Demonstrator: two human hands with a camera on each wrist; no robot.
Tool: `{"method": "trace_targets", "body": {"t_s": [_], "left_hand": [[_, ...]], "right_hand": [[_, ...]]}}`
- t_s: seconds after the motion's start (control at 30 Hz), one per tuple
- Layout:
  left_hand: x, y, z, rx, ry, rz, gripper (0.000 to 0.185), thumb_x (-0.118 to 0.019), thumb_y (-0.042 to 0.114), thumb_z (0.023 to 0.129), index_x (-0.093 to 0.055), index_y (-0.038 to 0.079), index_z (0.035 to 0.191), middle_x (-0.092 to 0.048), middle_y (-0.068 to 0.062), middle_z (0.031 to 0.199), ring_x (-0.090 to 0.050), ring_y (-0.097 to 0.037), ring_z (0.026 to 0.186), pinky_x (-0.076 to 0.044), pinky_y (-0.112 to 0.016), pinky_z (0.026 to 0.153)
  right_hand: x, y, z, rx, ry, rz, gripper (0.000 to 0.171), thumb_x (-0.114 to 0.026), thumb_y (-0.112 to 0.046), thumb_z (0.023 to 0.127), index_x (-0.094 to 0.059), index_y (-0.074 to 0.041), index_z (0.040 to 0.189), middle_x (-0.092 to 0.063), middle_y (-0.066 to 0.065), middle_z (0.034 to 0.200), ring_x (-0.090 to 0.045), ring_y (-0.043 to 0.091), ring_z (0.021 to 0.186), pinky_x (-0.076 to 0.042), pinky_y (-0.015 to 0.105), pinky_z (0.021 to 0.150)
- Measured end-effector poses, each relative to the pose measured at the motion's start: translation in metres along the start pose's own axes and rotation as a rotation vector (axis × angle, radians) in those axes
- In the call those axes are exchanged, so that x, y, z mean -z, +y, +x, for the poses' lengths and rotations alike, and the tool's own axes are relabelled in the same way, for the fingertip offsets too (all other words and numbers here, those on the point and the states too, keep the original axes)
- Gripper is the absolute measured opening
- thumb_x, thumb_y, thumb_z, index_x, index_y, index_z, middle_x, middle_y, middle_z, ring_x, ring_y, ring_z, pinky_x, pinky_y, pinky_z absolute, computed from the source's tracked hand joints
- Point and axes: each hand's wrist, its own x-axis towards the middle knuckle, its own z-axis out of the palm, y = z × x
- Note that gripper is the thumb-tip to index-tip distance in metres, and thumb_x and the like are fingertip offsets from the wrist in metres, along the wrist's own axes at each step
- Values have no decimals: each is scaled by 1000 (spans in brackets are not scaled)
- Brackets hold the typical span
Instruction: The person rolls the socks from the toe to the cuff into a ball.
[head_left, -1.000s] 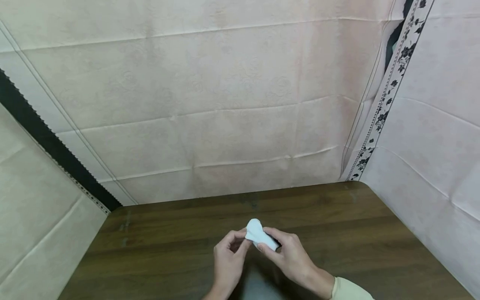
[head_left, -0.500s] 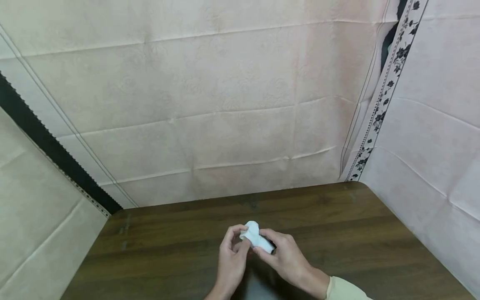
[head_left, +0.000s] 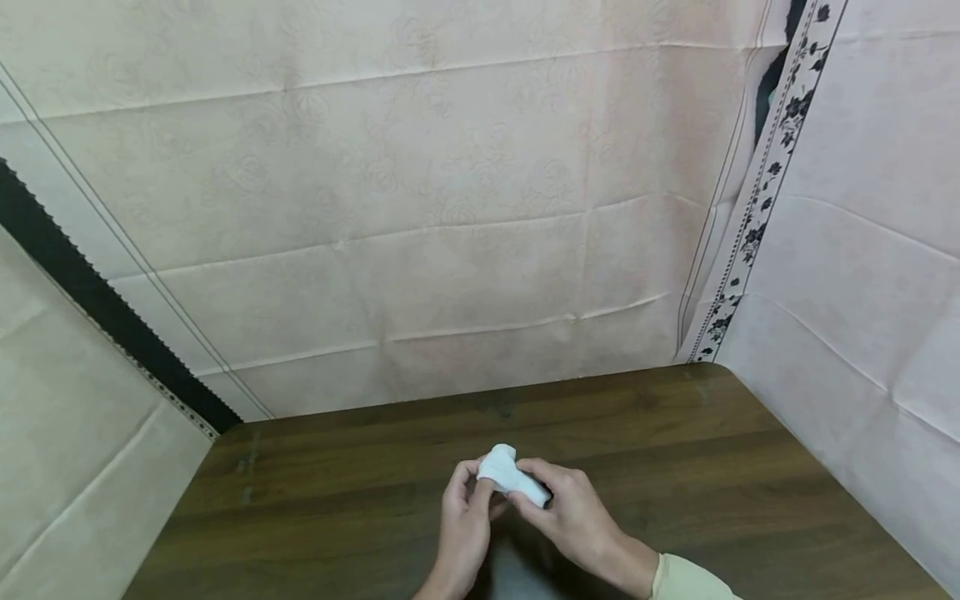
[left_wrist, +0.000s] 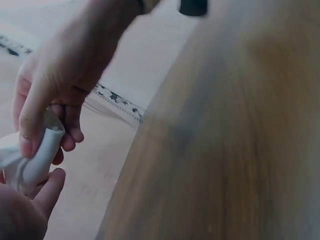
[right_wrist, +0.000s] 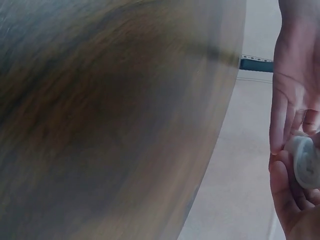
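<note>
Both hands hold a small white roll (head_left: 513, 478) of thin, soft-looking material, above the brown wooden table; I cannot tell if it is cloth or paper. My left hand (head_left: 463, 525) holds its left end, thumb laid over the white surface. At the other end, the thumb and fingers of my right hand (head_left: 572, 510) grip the tube-like part. The left wrist view has the roll (left_wrist: 36, 165) at the left edge, its hollow end beside the right hand (left_wrist: 60, 75). In the right wrist view the roll's open round end (right_wrist: 305, 165) shows, partly cut off.
The wooden table (head_left: 360, 467) spreads beneath both hands. Pale creased cloth (head_left: 450, 275) hangs behind it, and more cloth (head_left: 862, 350) hangs at the right side. A black strip (head_left: 112, 308) runs down along the left cloth.
The left fingers and thumb have shifted on the roll's left end, where the loose white edge now lies folded more snugly. The right hand keeps its grip. Both hands moved slightly in view.
</note>
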Motion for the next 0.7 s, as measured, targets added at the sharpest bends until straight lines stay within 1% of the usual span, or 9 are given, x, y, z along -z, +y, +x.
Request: {"method": "trace_targets", "body": {"t_s": [0.1, 0.17, 0.23, 0.3, 0.37, 0.47, 0.53, 0.63, 0.7], "left_hand": [[0, 3, 2, 92, 36, -114, 13, -40, 5, 106, -45, -5, 113, -60, -22, 125, -66, -26, 105, -57, -37, 84], [2, 5, 3, 144, 27, -165, 18, -38, 9, 107, -42, -4, 119, -63, -21, 122, -67, -27, 105, -56, -39, 85], [5, 7, 4, 189, -19, -208, 27, -37, 12, 109, -39, -6, 129, -63, -21, 123, -67, -29, 107, -55, -40, 88], [8, 8, 5, 233, -88, -235, 38, -36, 16, 110, -35, -10, 138, -63, -20, 124, -66, -29, 111, -53, -41, 92], [12, 8, 6, 270, -155, -253, 44, -34, 18, 111, -34, -12, 143, -64, -20, 124, -65, -28, 112, -51, -42, 96], [17, 7, 7, 303, -226, -274, 47, -36, 21, 111, -37, -12, 145, -66, -17, 124, -64, -25, 114, -49, -42, 99], [20, 6, 9, 308, -255, -289, 47, -38, 22, 111, -39, -10, 145, -66, -15, 125, -63, -23, 114, -48, -41, 100], [23, 5, 11, 307, -278, -307, 45, -44, 24, 109, -44, -5, 144, -66, -11, 125, -62, -21, 114, -46, -40, 101], [24, 4, 12, 298, -276, -318, 39, -49, 24, 108, -50, 0, 138, -67, -9, 122, -62, -19, 111, -46, -38, 99]], "right_hand": [[-1, -1, 0, 8, 37, 13, 28, -80, 0, 82, -70, -9, 107, -71, -2, 95, -61, 5, 76, -52, 21, 61], [-1, -2, 1, 16, 68, 23, 28, -79, 1, 82, -71, -10, 107, -72, -2, 97, -63, 7, 78, -53, 22, 63], [-2, -3, 1, 30, 97, 24, 29, -79, 2, 82, -71, -10, 107, -72, -2, 99, -65, 8, 80, -54, 23, 65], [-2, -3, 0, 42, 115, 30, 31, -79, 3, 82, -71, -10, 108, -73, 0, 101, -66, 10, 83, -55, 23, 66], [-2, -3, 0, 50, 127, 32, 32, -79, 4, 82, -71, -10, 109, -73, 1, 102, -66, 11, 84, -55, 24, 67], [-2, -4, -2, 55, 122, 49, 32, -79, 3, 83, -70, -11, 111, -73, 2, 104, -66, 11, 85, -55, 24, 67], [-2, -5, -3, 57, 112, 72, 31, -78, 1, 85, -70, -11, 113, -73, 3, 104, -66, 12, 85, -55, 25, 66], [-1, -5, -4, 52, 84, 120, 30, -76, -1, 88, -69, -10, 116, -72, 5, 104, -64, 12, 83, -55, 26, 64], [0, -4, -4, 40, 65, 139, 30, -75, -3, 90, -68, -10, 117, -72, 5, 104, -63, 12, 82, -54, 26, 63]]}}
